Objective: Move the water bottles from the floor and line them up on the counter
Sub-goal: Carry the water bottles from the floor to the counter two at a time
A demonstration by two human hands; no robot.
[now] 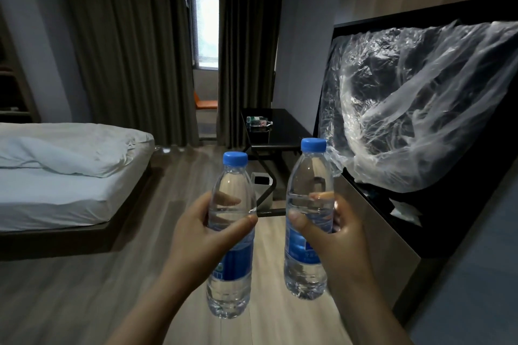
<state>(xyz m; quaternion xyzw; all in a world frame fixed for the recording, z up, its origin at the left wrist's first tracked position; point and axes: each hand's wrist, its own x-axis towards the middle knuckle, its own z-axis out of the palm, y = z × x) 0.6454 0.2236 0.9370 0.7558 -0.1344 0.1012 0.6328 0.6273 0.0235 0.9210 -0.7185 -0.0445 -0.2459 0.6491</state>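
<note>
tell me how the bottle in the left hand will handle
The left bottle looks filled to its shoulder, so probably heavy for its size. Thin clear walls may dent under the left hand's grip. Tall and narrow, it could tip.

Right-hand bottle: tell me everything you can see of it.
The right-hand bottle is clear plastic, holding water, with a blue cap on and a blue label round its middle. It is upright in the air above the wooden floor, apart from the other bottle. The right hand grips its middle: thumb in front, fingers behind showing through the plastic.
</note>
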